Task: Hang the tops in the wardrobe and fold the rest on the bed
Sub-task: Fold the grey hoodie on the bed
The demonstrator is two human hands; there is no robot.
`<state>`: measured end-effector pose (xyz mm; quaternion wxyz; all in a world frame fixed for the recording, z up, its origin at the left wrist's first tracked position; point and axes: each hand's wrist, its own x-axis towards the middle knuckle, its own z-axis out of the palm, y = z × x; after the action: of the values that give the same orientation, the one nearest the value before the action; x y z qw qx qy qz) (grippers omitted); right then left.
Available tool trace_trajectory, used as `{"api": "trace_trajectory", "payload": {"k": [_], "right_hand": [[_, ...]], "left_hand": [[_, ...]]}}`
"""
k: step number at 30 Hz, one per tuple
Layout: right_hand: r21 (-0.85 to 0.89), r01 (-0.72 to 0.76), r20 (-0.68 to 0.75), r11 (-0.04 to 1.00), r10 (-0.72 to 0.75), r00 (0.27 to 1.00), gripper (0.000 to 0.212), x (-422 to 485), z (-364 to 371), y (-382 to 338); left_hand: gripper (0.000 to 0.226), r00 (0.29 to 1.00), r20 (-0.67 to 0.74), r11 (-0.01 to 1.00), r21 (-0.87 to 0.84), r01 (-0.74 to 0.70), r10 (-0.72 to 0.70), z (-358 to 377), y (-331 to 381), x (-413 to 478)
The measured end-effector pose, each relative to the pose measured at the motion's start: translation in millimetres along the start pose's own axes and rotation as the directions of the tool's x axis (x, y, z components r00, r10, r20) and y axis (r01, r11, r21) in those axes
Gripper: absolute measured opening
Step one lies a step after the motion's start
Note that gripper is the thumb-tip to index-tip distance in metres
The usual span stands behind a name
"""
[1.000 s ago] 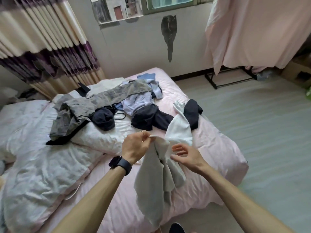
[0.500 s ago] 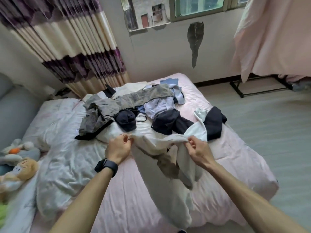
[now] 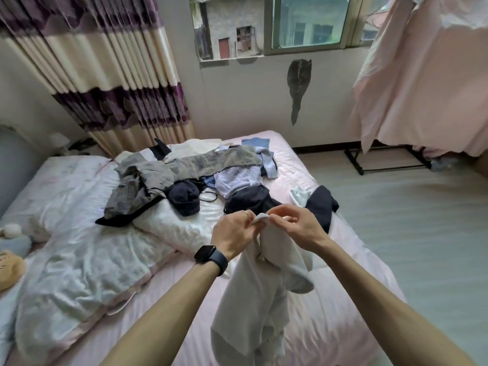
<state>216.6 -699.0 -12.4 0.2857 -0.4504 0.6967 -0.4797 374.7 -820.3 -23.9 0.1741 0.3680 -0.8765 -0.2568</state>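
A pale grey-white garment point(image 3: 261, 299) hangs bunched over the near edge of the pink bed point(image 3: 351, 307). My left hand point(image 3: 235, 233) and my right hand point(image 3: 295, 228) pinch its top edge close together, at chest height. Farther back on the bed lies a heap of clothes: grey trousers point(image 3: 163, 175), a dark cap point(image 3: 184, 199), a light printed top point(image 3: 237, 178), dark navy pieces point(image 3: 248, 202) and a blue item point(image 3: 266, 159). One more dark garment point(image 3: 320, 204) with a white piece lies at the bed's right edge.
A rumpled white duvet point(image 3: 79, 260) and pillow cover the bed's left half, with soft toys point(image 3: 10, 262) at the far left. A striped curtain point(image 3: 105, 75) hangs behind. A pink sheet point(image 3: 422, 88) drapes over a black rack point(image 3: 383, 162) on the right. Grey floor lies right of the bed.
My hands held the garment spread wide half a second ago; now they have come together at its top edge and the cloth hangs folded in a narrow bunch.
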Motion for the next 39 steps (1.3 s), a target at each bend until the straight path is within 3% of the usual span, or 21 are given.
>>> {"api": "trace_trajectory", "payload": {"k": [3,5,6,7,9,11,13,15,16,18,21,25,26,29,32,34,36,39], "right_hand": [[-0.008,-0.134,-0.099,0.991,0.133,0.986,0.052,-30.5,-7.2,34.3],[-0.176,-0.218,-0.059,0.96,0.211,0.976,0.091,-48.8,-5.7,61.0],[-0.243,-0.249,-0.023,0.937,0.252,0.968,0.1,-55.5,-3.5,72.5],[-0.233,-0.284,0.007,0.93,0.293,0.956,0.098,-58.8,-1.4,79.6],[-0.048,-0.328,-0.002,0.943,0.328,0.945,0.058,-56.9,1.8,79.7],[-0.004,-0.318,-0.103,0.948,0.316,0.943,0.032,-40.1,-2.4,68.3],[-0.023,-0.272,-0.198,0.962,0.262,0.944,0.024,-12.8,-13.4,45.7],[-0.083,-0.192,-0.254,0.978,0.165,0.953,0.02,17.8,-27.9,7.8],[-0.151,-0.149,-0.227,0.977,0.112,0.967,0.017,32.2,-33.0,-11.0],[-0.353,-0.051,-0.087,0.934,0.021,0.996,0.022,56.2,-34.6,-43.4],[-0.472,0.059,0.113,0.88,-0.007,0.994,0.033,73.7,-25.0,-72.2],[-0.441,0.117,0.132,0.89,-0.065,0.989,0.029,77.8,-22.1,-79.5],[-0.379,0.106,0.109,0.919,-0.069,0.992,0.027,75.6,-26.1,-75.1],[-0.079,-0.018,0.084,0.997,0.024,0.996,0.044,56.7,-44.2,-46.6],[0.266,-0.25,0.123,0.931,0.225,0.967,0.055,31.4,-53.7,5.6],[0.278,-0.345,0.117,0.897,0.325,0.939,0.068,17.4,-46.3,39.6],[0.187,-0.363,0.166,0.913,0.334,0.928,0.079,10.1,-28.6,61.6],[0.106,-0.277,0.171,0.955,0.257,0.951,0.057,12.1,5.9,71.2]], "left_hand": [[0.029,0.996,-0.078,0.997,-0.07,0.027,-0.033,2.7,-2.1,7.6],[0.02,0.991,-0.111,0.98,-0.19,0.053,-0.075,-1.7,-5.0,10.7],[0.015,0.99,-0.124,0.975,-0.219,0.041,-0.07,-5.5,-6.1,12.7],[0.01,0.99,-0.13,0.972,-0.234,0.025,-0.056,-10.6,-7.3,15.6],[0.011,0.987,-0.151,0.976,-0.218,0.026,-0.06,-21.0,-14.4,17.5],[0.029,0.978,-0.163,0.978,-0.181,0.103,-0.134,-30.0,-31.0,18.4],[0.031,0.964,-0.112,0.97,-0.06,0.236,-0.241,-39.1,-48.1,20.1],[0.019,0.966,-0.024,0.966,-0.005,0.258,-0.258,-46.7,-57.8,21.0],[0.038,0.978,0.042,0.979,-0.001,0.206,-0.206,-48.6,-56.3,21.7],[0.076,0.99,0.135,0.999,-0.028,0.036,-0.031,-50.7,-42.6,26.6],[0.086,0.975,0.152,0.987,-0.023,-0.158,0.159,-49.3,-17.8,36.4],[0.02,0.996,0.074,0.998,-0.053,-0.043,0.047,-47.5,-8.9,48.2],[0.014,0.999,0.041,0.997,-0.077,-0.021,0.024,-48.2,-10.8,49.7],[0.008,0.999,-0.038,0.984,-0.178,-0.003,-0.004,-51.8,-18.2,53.0],[0.009,0.997,-0.051,0.942,-0.333,0.034,-0.054,-60.4,-26.6,53.6],[0.016,0.993,-0.052,0.916,-0.394,0.074,-0.103,-67.6,-32.0,54.9],[0.025,0.989,-0.04,0.897,-0.427,0.114,-0.145,-75.7,-35.6,57.2],[0.034,0.979,-0.013,0.877,-0.446,0.178,-0.205,-82.0,-44.8,56.7]]}}
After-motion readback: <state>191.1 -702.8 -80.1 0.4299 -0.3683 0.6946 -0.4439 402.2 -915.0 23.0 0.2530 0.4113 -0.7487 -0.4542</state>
